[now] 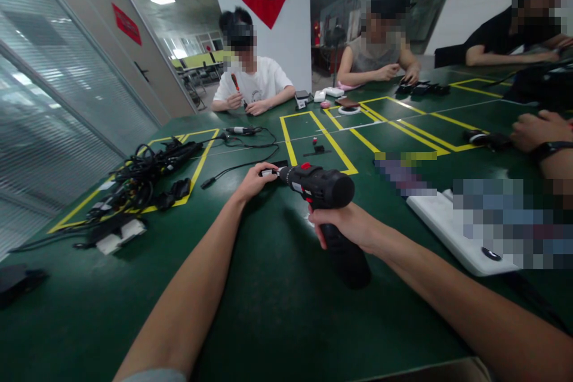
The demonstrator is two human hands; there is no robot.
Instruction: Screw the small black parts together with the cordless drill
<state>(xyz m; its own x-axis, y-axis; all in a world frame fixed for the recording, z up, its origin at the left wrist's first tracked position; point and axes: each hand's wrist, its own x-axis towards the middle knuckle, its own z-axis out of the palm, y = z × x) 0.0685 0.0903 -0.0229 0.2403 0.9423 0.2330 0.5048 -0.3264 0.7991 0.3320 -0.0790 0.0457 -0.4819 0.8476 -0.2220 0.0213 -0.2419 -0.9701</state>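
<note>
My right hand is wrapped round the grip of a black cordless drill with red trim, held just above the green table. The drill's nose points left. My left hand is closed at the drill's tip, pinching a small silvery bit or part there; a small black piece lies right behind it. What exactly the fingers hold is too small to name.
A tangle of black cables and adapters lies left inside yellow tape lines. A white board sits right. A cable with a plug and small parts lie ahead. Several other people sit at the far and right sides.
</note>
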